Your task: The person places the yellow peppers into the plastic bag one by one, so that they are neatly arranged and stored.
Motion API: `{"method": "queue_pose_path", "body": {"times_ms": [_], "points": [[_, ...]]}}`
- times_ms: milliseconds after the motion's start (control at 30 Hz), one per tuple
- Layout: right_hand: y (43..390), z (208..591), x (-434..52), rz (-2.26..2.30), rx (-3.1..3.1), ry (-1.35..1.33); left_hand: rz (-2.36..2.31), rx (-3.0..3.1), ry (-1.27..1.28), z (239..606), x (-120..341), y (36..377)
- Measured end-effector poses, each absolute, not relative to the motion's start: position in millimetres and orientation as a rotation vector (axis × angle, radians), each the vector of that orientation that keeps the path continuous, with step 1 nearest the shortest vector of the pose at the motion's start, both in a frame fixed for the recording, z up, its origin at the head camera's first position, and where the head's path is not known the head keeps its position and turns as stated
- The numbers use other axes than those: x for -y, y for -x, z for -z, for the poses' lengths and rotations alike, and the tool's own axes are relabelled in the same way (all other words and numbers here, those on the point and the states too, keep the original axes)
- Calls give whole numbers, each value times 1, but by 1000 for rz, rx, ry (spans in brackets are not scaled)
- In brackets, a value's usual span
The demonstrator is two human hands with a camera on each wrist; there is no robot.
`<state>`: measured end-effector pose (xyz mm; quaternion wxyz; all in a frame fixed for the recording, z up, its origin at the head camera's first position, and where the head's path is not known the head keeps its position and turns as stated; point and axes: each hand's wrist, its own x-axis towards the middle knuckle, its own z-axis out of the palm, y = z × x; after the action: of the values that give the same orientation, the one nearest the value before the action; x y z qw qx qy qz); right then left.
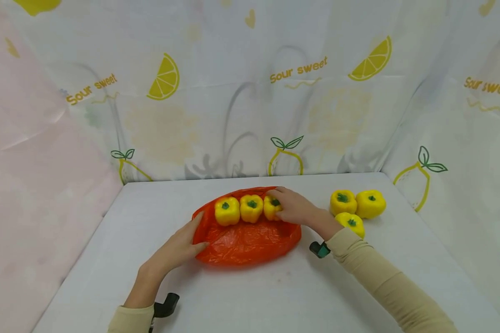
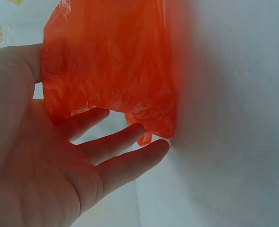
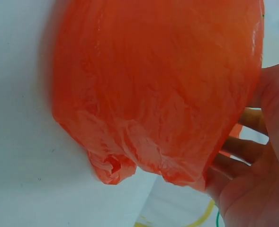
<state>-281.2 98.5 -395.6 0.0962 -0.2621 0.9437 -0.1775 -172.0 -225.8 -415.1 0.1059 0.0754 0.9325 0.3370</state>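
Note:
In the head view, a red plastic bag (image 1: 246,245) lies spread with its mouth up on the white table. Three yellow bell peppers sit in a row inside it: a left one (image 1: 227,212), a middle one (image 1: 251,208) and a right one (image 1: 270,209). My right hand (image 1: 293,206) reaches over the bag's right rim and holds the right pepper, partly covering it. At the bag's left edge, my left hand (image 1: 179,245) touches the plastic, thumb and fingers spread apart. The left wrist view shows its fingers (image 2: 125,168) nearly straight beside the bag.
Three more yellow bell peppers, among them a rear one (image 1: 371,204), stand grouped on the table (image 1: 275,296) at the right, beyond my right forearm. A printed curtain (image 1: 233,92) hangs behind the table and along both sides.

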Motion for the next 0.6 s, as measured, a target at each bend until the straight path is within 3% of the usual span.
{"method": "queue_pose_path", "body": {"times_ms": [600], "points": [[262, 372, -137, 481, -2815, 847, -963, -2761, -247, 417, 227, 174]]}}
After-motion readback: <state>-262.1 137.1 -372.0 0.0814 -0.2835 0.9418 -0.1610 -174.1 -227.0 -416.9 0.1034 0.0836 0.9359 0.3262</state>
